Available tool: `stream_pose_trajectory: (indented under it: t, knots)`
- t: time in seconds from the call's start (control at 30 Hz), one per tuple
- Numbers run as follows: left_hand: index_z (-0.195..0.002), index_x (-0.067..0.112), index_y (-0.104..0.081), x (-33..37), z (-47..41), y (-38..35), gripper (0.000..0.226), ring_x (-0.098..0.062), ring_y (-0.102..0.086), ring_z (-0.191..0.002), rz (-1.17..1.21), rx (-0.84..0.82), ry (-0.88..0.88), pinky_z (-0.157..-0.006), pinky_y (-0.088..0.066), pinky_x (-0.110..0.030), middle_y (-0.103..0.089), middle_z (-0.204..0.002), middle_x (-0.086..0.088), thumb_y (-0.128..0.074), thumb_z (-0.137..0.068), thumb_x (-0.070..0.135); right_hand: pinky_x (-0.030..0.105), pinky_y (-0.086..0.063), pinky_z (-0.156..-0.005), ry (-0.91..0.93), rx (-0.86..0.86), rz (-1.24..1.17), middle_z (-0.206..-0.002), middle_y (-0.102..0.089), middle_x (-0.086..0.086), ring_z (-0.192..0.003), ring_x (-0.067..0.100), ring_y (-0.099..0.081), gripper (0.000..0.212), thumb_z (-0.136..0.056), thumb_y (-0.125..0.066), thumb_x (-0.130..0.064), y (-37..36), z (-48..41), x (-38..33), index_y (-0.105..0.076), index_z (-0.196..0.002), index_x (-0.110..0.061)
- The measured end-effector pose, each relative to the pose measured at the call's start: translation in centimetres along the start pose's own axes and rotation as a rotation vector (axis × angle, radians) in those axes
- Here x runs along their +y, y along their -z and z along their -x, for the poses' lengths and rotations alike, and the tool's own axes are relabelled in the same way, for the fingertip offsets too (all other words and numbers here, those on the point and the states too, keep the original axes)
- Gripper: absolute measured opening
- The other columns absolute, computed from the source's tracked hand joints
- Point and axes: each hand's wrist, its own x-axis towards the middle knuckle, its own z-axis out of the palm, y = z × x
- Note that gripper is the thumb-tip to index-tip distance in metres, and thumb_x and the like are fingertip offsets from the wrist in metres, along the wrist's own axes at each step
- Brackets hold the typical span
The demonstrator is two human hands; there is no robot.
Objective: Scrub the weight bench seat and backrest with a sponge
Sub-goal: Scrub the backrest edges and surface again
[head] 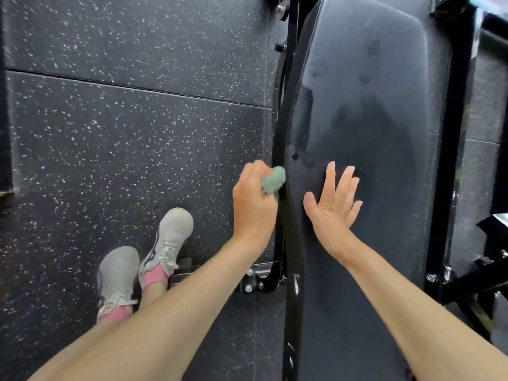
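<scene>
Progress: pad (371,119) partly wet-streaked, scrubbing judged unfinished | left hand (253,204) grips sponge (273,179) at pad's left edge | right hand (332,207) splayed flat over pad, holding nothing

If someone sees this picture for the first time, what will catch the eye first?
The long black padded weight bench, marked with damp streaks, fills the right half. At its left edge the left hand grips a pale green sponge, while the right hand is spread open over the pad. At lower left, two grey-white sneakers with pink socks stand on the speckled black rubber floor.
</scene>
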Motion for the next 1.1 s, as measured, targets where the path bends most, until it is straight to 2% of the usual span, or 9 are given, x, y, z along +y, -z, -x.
stream_pose_trajectory:
  t: [0.1, 0.23, 0.33, 0.47, 0.57, 0.7, 0.83, 0.93, 1.1]
  knots:
    - [-0.073, 0.015, -0.05, -1.3, 2.6, 0.8, 0.03, -0.013, -0.048, -0.068, -0.011, -0.169, -0.021, -0.058, -0.039, -0.025, -0.053, -0.078, -0.001, -0.048, -0.067, -0.015, 0.042, 0.024, -0.109, -0.015, -0.005, -0.007, -0.15, 0.038, -0.008, -0.137, 0.011, 0.036, 0.067, -0.101, -0.03, -0.035, 0.1, 0.0, -0.3, 0.019, -0.146, -0.038]
    - [-0.077, 0.015, -0.053, -0.3, -2.4, 0.0, 0.032, -0.011, -0.048, -0.071, 0.061, 0.003, 0.017, -0.064, -0.039, -0.024, -0.056, -0.081, -0.003, -0.04, -0.064, -0.012, 0.044, 0.019, -0.112, -0.066, 0.03, -0.002, -0.153, 0.032, -0.006, -0.14, 0.013, 0.03, 0.069, -0.099, -0.034, -0.031, 0.1, -0.2, -0.7, 0.015, -0.148, -0.036]
    - [-0.084, 0.012, -0.049, -0.4, -0.4, -1.5, 0.027, -0.017, -0.046, -0.076, 0.062, 0.119, 0.015, -0.067, -0.037, -0.028, -0.051, -0.085, -0.003, -0.039, -0.071, -0.01, 0.044, 0.018, -0.113, -0.071, 0.062, 0.003, -0.154, 0.03, -0.007, -0.141, 0.012, 0.028, 0.069, -0.098, -0.035, -0.03, -0.2, -0.2, -0.8, 0.013, -0.148, -0.037]
    - [-0.089, 0.012, -0.049, -1.6, 5.4, -1.3, 0.021, -0.024, -0.047, -0.078, -0.026, 0.011, -0.078, -0.067, -0.039, -0.034, -0.048, -0.087, -0.003, -0.042, -0.08, -0.006, 0.045, 0.018, -0.113, -0.066, 0.06, 0.0, -0.154, 0.031, -0.007, -0.141, 0.012, 0.029, 0.069, -0.099, -0.034, -0.03, -0.2, -0.3, -0.6, 0.014, -0.148, -0.037]
    - [-0.09, 0.008, -0.053, -0.2, -0.2, -0.8, 0.023, -0.021, -0.046, -0.08, 0.006, 0.097, -0.072, -0.07, -0.035, -0.029, -0.05, -0.086, -0.002, -0.041, -0.077, -0.008, 0.044, 0.018, -0.114, -0.063, 0.062, -0.002, -0.154, 0.031, -0.007, -0.141, 0.012, 0.029, 0.068, -0.099, -0.034, -0.029, -0.2, -0.3, -0.5, 0.013, -0.148, -0.036]
    - [-0.092, 0.004, -0.055, 2.1, -3.3, -1.5, 0.027, -0.027, -0.048, -0.079, -0.001, 0.191, -0.098, -0.067, -0.037, -0.033, -0.054, -0.086, -0.008, -0.041, -0.075, -0.012, 0.044, 0.018, -0.114, -0.073, 0.084, -0.003, -0.155, 0.029, -0.006, -0.141, 0.012, 0.028, 0.068, -0.099, -0.035, -0.031, -0.2, -0.2, -0.7, 0.011, -0.149, -0.036]
    - [-0.088, 0.009, -0.054, -0.3, 2.8, -0.8, 0.029, -0.025, -0.047, -0.078, -0.016, 0.075, -0.153, -0.065, -0.041, -0.034, -0.047, -0.085, -0.001, -0.044, -0.071, -0.013, 0.044, 0.019, -0.112, -0.054, 0.052, -0.025, -0.154, 0.032, -0.007, -0.14, 0.011, 0.03, 0.077, -0.082, -0.025, -0.046, -0.1, 0.1, -0.7, 0.013, -0.148, -0.037]
    - [-0.086, 0.009, -0.056, 0.0, 0.5, -0.8, 0.029, -0.023, -0.046, -0.077, 0.002, 0.102, -0.142, -0.066, -0.036, -0.026, -0.046, -0.084, 0.001, -0.044, -0.071, -0.013, 0.044, 0.019, -0.112, -0.052, 0.048, -0.036, -0.153, 0.033, -0.008, -0.14, 0.01, 0.03, 0.079, -0.079, -0.022, -0.048, -0.1, 0.0, -0.6, 0.013, -0.148, -0.038]
    - [-0.082, 0.007, -0.055, 0.2, -3.5, -1.2, 0.027, -0.022, -0.048, -0.076, 0.027, 0.161, -0.097, -0.063, -0.032, -0.026, -0.051, -0.08, -0.001, -0.043, -0.071, -0.014, 0.044, 0.017, -0.113, -0.061, 0.096, 0.005, -0.156, 0.027, -0.006, -0.142, 0.013, 0.026, 0.069, -0.096, -0.034, -0.037, -0.3, -0.3, -0.5, 0.009, -0.15, -0.034]
